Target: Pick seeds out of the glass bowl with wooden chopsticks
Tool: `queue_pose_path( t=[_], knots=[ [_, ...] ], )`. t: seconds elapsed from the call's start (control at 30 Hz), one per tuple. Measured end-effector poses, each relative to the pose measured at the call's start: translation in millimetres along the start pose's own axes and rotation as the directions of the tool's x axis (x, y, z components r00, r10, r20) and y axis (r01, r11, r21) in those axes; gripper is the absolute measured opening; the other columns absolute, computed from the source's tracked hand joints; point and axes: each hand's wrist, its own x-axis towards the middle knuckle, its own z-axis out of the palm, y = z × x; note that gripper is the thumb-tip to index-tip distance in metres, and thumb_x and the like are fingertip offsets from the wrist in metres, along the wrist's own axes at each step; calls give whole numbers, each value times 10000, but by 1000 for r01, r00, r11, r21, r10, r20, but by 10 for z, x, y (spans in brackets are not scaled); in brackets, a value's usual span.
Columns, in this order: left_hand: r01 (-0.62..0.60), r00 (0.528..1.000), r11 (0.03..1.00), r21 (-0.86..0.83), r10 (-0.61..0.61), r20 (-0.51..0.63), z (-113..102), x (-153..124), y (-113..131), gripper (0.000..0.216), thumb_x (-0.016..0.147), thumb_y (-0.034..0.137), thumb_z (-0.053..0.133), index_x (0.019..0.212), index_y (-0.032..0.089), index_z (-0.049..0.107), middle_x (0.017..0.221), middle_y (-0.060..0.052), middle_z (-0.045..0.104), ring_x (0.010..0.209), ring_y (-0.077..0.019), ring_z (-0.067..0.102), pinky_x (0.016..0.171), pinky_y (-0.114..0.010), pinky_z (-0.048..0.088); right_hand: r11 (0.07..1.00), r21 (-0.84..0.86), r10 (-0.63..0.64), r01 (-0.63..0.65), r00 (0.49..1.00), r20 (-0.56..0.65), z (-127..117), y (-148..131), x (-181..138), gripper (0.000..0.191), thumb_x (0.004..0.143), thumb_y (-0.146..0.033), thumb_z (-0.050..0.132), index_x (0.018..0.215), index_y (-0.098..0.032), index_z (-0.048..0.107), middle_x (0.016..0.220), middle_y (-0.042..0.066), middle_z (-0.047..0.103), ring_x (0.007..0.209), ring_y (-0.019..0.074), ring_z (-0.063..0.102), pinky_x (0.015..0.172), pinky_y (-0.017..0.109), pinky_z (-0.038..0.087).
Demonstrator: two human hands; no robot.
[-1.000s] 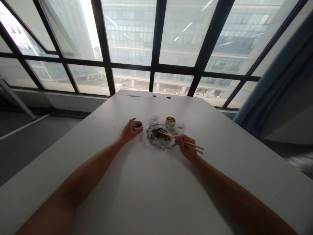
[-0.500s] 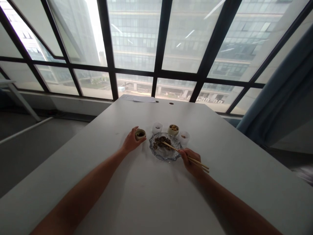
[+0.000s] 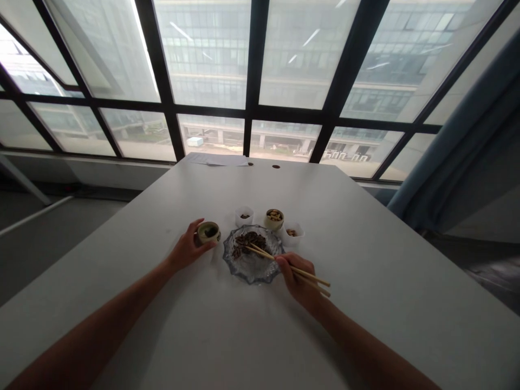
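Observation:
My left hand point(image 3: 190, 246) is closed round a small green-and-cream cup point(image 3: 208, 240) with something dark in its bottom. The cup stands just left of a clear glass plate point(image 3: 252, 273) with a scalloped rim. A heap of dark brown pieces point(image 3: 252, 239), too small to name, lies on the plate's far side. In my right hand point(image 3: 299, 273) is a pair of chopsticks point(image 3: 311, 277), gripped at the plate's right edge. Their tips reach into the near side of the brown heap; I cannot make out whether they pinch a piece.
Behind the plate stand a white cup point(image 3: 244, 218) with a few dark bits, a cream cup point(image 3: 274, 221) of yellowish-brown pieces, and a white cup point(image 3: 293, 236) with brown pieces. Papers point(image 3: 217, 160) lie at the white table's point(image 3: 244, 336) far edge, before the window. A blue curtain point(image 3: 455, 141) hangs right.
The view has shifted, so the table things sit further left in it. The chopstick tips have moved slightly toward the near side of the heap. Both hands keep their holds.

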Motion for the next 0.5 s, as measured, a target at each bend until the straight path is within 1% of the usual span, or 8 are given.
queue_pose_path(
  t=[0.07, 0.2, 0.37, 0.5],
  knots=[
    [15, 1000, 1000, 26, -15, -4, -5, 2, 6, 835, 748, 646, 703, 1382, 192, 405, 1200, -164, 697, 1024, -268, 711, 911, -444, 573, 999, -3, 38, -38, 999, 24, -15, -38, 15, 314, 1001, -346, 512, 767, -196, 658, 604, 4, 625, 522, 130, 576, 511, 231, 448],
    [20, 1000, 999, 49, -20, -2, -2, 23, -6, 862, 745, 670, 690, 1395, 184, 399, 1180, -165, 704, 1019, -272, 710, 907, -450, 572, 996, -24, 87, -87, 996, 7, 2, -64, 39, 411, 1009, -407, 479, 678, -195, 599, 559, -3, 577, 498, 120, 534, 498, 231, 416],
    [-3, 1000, 999, 54, 4, -8, 23, 61, -48, 827, 753, 646, 696, 1380, 188, 412, 1174, -152, 708, 1006, -258, 714, 914, -442, 572, 998, -31, 48, -46, 998, 39, 38, -45, 49, 440, 1003, -444, 478, 655, -200, 593, 560, 7, 607, 494, 124, 558, 512, 236, 428],
    [-23, 1000, 1000, 21, 24, -18, 67, 94, -69, 828, 746, 633, 703, 1374, 175, 416, 1179, -162, 702, 999, -251, 716, 906, -435, 575, 999, -12, 40, -41, 999, -12, 48, -34, 8, 415, 992, -453, 497, 691, -201, 632, 575, 21, 653, 506, 142, 601, 529, 251, 471]
  ],
)
